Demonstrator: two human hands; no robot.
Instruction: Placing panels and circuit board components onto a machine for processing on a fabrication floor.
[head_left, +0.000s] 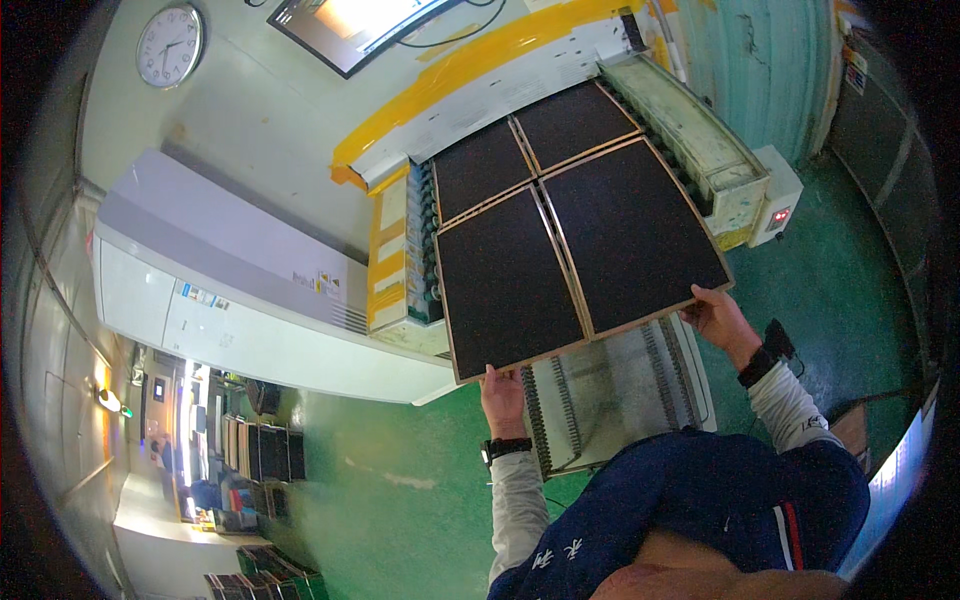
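Observation:
Two dark, copper-edged flat panels lie side by side at the near end of a roller conveyor: the near left panel [510, 290] and the near right panel [640, 235]. My left hand [503, 402] pinches the near edge of the left panel. At the near right corner of the other panel, my right hand [720, 318] has its thumb on top, its other fingers partly hidden beneath. Beyond them, the far left panel [483, 170] and far right panel [577, 125] lie flat, with narrow gaps between all of them.
Conveyor rollers [427, 245] show along both sides, between a yellow-taped rail [388, 250] and a greenish housing [690, 130]. A metal roller frame [615, 395] stands below the panels. To the left is a long white cabinet [250, 290]. A control box [778, 200] hangs at right.

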